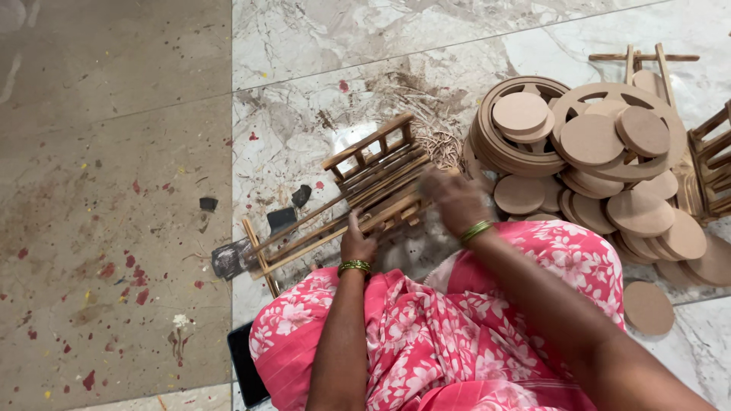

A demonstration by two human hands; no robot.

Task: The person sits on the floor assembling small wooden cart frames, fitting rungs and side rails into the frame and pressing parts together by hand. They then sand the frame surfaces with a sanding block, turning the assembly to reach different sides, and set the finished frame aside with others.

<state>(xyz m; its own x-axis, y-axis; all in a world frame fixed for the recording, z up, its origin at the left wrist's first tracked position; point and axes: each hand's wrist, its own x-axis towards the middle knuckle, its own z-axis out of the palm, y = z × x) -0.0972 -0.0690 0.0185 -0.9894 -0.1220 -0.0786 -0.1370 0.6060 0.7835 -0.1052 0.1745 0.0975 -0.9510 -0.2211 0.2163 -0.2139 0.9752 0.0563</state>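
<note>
1. Left hand point(356, 243): closed around the near rails of the slatted light-brown wooden frame point(358, 190), thumb and fingers wrapped over the sticks; green bangle point(354, 266) on the wrist.
2. Right hand point(455, 199): blurred, placed over the right end of the frame, fingers curled down onto the slats; grip appears partly closed, but exact hold cannot be told through the blur. Green bangle point(477, 230) on this wrist also.
3. Frame position: on the white marble floor point(381, 46), in the middle of the scene, just beyond the lap; lying tilted, long sticks running from near left to far right, a ladder-like railed section raised at the far side.
4. Pile of round flat brown fibreboard discs point(609, 190): on the floor to the right of the frame, close to the right hand; some stacked, some overlapping loosely.
5. Spoked ring-shaped brown wheel blanks point(518, 122): stacked at the far side of the disc pile, with discs resting on top.
6. Single disc point(648, 307): apart from the pile, near right.
7. Further wooden frames point(712, 160): at the right edge, partly out of view.
8. Pink floral cloth point(426, 335): covering the lap, near centre.
9. Grey speckled floor slab point(114, 190): left, marked with red flecks.
</note>
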